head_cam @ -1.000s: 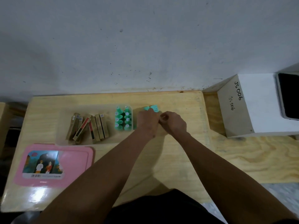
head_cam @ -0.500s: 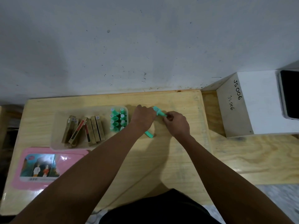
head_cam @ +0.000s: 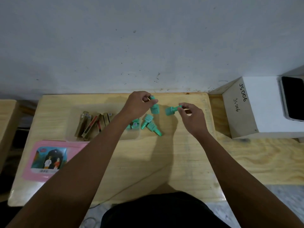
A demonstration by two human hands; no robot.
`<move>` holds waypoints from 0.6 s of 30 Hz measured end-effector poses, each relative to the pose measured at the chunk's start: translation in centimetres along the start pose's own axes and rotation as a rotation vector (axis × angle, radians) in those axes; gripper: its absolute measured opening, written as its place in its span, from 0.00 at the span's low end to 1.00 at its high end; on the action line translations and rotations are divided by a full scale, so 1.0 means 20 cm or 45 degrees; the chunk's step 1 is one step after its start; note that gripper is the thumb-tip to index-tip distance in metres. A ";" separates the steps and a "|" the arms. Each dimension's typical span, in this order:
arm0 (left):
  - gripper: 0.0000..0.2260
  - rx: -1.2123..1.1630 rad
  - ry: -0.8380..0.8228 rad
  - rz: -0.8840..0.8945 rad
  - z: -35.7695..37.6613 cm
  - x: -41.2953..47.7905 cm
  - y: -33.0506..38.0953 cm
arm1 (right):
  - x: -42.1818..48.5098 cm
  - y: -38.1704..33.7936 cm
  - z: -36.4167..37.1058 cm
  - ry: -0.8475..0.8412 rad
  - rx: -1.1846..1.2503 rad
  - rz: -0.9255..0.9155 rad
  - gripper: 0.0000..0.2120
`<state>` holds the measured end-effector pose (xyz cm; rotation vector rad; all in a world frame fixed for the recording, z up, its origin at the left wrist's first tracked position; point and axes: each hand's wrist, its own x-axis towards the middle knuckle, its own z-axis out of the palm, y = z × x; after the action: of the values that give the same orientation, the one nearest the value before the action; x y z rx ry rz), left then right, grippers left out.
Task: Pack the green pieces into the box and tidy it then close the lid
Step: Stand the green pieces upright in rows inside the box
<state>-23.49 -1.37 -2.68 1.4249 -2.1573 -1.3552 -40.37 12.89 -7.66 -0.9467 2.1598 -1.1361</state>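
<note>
My left hand (head_cam: 138, 104) pinches the narrow end of a green piece (head_cam: 154, 107) above the far middle of the table. A second green piece (head_cam: 171, 110) hangs from the fingertips of my right hand (head_cam: 191, 115), which pinch its thin end. Two more green pieces (head_cam: 150, 125) lie crossed on the table just below, outside the box. The clear box (head_cam: 131, 137) stands to their left; green pieces (head_cam: 134, 125) show at its right end, partly hidden by my left forearm. The pink lid (head_cam: 47, 159) lies flat at the near left.
Several brown and gold sticks (head_cam: 92, 124) fill the left part of the clear box. A white box (head_cam: 256, 106) marked JS006 with a dark phone (head_cam: 293, 99) on top stands at the right. A grey wall runs along the table's far edge.
Both hands have lifted and moved apart, each now with its own green piece. Two green pieces now lie loose on the table right of the box.
</note>
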 end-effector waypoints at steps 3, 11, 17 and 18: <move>0.14 -0.039 0.003 -0.008 -0.10 -0.07 -0.02 | -0.04 -0.08 0.02 -0.050 0.078 -0.051 0.11; 0.11 -0.076 0.068 -0.045 -0.30 -0.31 -0.17 | -0.17 -0.27 0.19 -0.238 0.157 -0.051 0.10; 0.10 -0.119 0.090 -0.122 -0.33 -0.42 -0.37 | -0.27 -0.32 0.33 -0.302 0.122 -0.002 0.11; 0.10 -0.129 0.082 -0.129 -0.32 -0.43 -0.40 | -0.29 -0.32 0.34 -0.303 0.114 -0.002 0.11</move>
<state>-10.34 1.19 -2.94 1.5351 -1.9719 -1.4106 -29.76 11.38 -5.05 -0.9903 1.9036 -1.0545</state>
